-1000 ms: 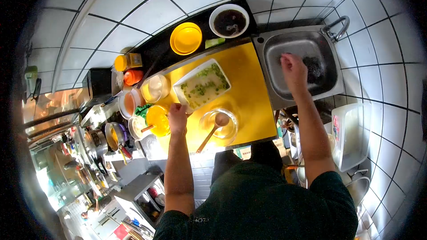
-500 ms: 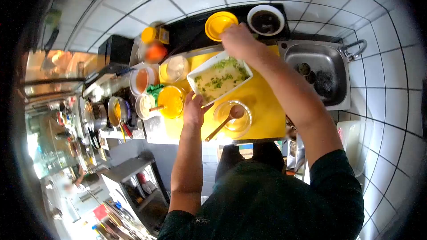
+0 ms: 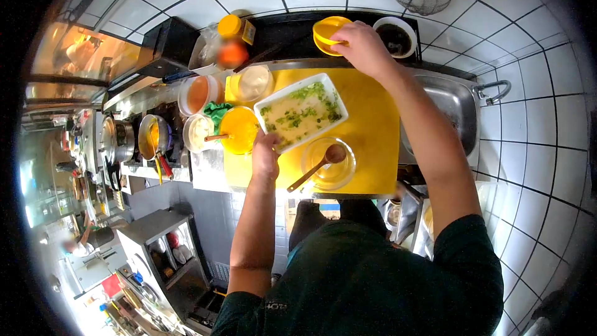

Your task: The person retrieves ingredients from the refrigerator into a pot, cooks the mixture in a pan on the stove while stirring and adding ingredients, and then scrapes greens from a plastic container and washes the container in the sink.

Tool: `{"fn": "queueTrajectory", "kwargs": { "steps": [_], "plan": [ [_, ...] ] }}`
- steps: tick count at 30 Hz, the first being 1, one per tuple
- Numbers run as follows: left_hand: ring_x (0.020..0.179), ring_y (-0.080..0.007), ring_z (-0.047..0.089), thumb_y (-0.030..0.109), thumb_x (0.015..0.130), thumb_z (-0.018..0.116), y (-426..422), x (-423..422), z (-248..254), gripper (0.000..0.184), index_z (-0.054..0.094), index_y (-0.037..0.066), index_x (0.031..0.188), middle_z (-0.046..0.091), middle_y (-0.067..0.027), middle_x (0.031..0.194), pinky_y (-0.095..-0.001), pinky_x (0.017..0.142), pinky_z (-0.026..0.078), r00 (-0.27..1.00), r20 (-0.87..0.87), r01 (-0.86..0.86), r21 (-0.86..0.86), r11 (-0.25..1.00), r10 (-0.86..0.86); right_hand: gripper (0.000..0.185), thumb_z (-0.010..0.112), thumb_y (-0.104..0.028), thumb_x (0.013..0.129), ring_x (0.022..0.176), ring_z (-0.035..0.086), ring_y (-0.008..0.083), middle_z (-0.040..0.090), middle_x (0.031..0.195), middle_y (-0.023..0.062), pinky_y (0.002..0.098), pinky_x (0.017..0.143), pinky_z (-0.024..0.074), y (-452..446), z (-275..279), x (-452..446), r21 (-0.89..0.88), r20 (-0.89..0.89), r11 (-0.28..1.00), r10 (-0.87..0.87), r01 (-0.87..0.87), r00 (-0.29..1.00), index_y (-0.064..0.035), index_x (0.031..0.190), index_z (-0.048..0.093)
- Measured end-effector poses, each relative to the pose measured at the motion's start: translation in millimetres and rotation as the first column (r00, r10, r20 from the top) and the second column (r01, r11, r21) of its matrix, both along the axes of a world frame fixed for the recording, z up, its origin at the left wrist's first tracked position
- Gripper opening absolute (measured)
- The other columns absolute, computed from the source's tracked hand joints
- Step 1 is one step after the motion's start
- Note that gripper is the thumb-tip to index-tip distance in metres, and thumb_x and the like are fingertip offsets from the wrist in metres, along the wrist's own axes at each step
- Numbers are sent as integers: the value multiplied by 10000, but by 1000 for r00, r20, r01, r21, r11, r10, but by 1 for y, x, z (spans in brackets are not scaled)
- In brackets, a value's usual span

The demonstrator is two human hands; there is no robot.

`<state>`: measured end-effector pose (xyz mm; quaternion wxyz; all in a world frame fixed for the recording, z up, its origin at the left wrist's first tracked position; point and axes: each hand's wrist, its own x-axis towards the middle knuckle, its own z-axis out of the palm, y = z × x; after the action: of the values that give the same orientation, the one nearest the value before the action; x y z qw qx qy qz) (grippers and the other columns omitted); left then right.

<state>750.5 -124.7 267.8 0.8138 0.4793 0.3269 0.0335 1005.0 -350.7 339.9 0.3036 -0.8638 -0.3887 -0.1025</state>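
Note:
My left hand point(image 3: 266, 157) grips the near left corner of a white rectangular dish point(image 3: 344, 114). Pale liquid and chopped green herbs point(image 3: 309, 92) lie in the dish, which is held over the yellow board. Up at the back, my right hand point(image 3: 365, 48) pinches the rim of a yellow bowl point(image 3: 329, 27). A second yellow rim shows just below that bowl; whether it is a separate bowl I cannot tell. Near the front edge, a wooden spoon point(image 3: 309, 176) rests across a clear glass bowl point(image 3: 352, 171). Left of the dish stands a bowl of yellow mixture point(image 3: 239, 134).
The yellow board point(image 3: 379, 137) covers the counter. A white bowl of dark liquid point(image 3: 395, 37) stands on the black back shelf. At right is a metal sink point(image 3: 444, 96) with a tap point(image 3: 494, 90). A pan point(image 3: 152, 140) sits on the stove at left.
My right hand has gone from above the yellow bowl to pinching its rim, and the bowl looks tilted. The white dish stays in my left hand. The camera view has shifted.

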Motion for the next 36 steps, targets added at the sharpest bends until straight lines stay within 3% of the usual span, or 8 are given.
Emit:
{"fn": "queueTrajectory", "kwargs": {
  "steps": [3,7,15,18,27,30,33,36],
  "plan": [
    [996,-206,571,54,808,478,10,-5,-2,406,586,-15,1193,634,-93,1081,-333,927,454,999,30,-32,94,995,29,202,773,-119,824,937,625,277,650,975,98,375,832,521,-22,22,-44,139,38,989,45,-50,998,-37,998,711],
    [985,-203,560,74,801,492,13,-11,20,404,587,-27,1181,633,-91,1065,-322,930,440,992,80,-112,208,972,97,143,742,-101,850,919,623,264,649,945,79,369,821,523,-72,2,-110,-116,-127,992,-73,58,989,-40,977,716],
    [1147,-247,543,87,738,491,10,-11,31,653,481,-34,1380,580,-131,1256,-364,1035,412,961,268,-100,117,988,65,315,749,-60,753,989,621,306,662,996,87,418,876,524,-111,-159,-165,-317,-35,947,-71,56,997,-56,1067,722],
    [1167,-252,539,96,729,496,2,-7,37,671,473,-36,1387,582,-131,1255,-363,1049,404,934,354,-94,133,987,42,350,694,-60,800,1106,590,348,644,1098,158,456,966,485,-106,-146,-175,-252,-98,962,-137,109,986,-30,1148,670],
    [1134,-240,545,97,730,497,-9,-7,41,654,486,-28,1372,587,-115,1232,-340,1031,411,903,428,-93,105,990,40,344,641,-11,894,1060,620,399,631,1195,204,448,900,528,-108,-99,-176,159,-118,945,-268,285,956,-16,1238,623],
    [1085,-218,549,121,762,525,-11,-9,44,586,527,-25,1330,603,-107,1185,-323,977,430,924,379,-98,105,990,51,348,670,-81,927,1089,634,329,637,1229,182,406,898,530,-103,-86,-178,256,-356,904,-242,343,903,-24,1264,608],
    [1031,-202,557,143,792,554,-13,-11,45,487,592,-37,1243,630,-103,1100,-309,927,437,964,248,-122,87,989,98,371,582,-229,1023,1131,608,202,647,1237,92,360,956,483,-85,-79,-181,521,-712,726,80,449,698,-78,1361,572],
    [971,-201,569,134,804,560,-5,-10,59,414,635,-49,1168,644,-98,1026,-304,902,441,986,129,93,127,988,-109,508,558,-428,1023,1086,637,201,646,1236,83,346,873,522,-84,-54,-168,525,-732,728,122,441,670,-75,1389,545]
  ]
}}
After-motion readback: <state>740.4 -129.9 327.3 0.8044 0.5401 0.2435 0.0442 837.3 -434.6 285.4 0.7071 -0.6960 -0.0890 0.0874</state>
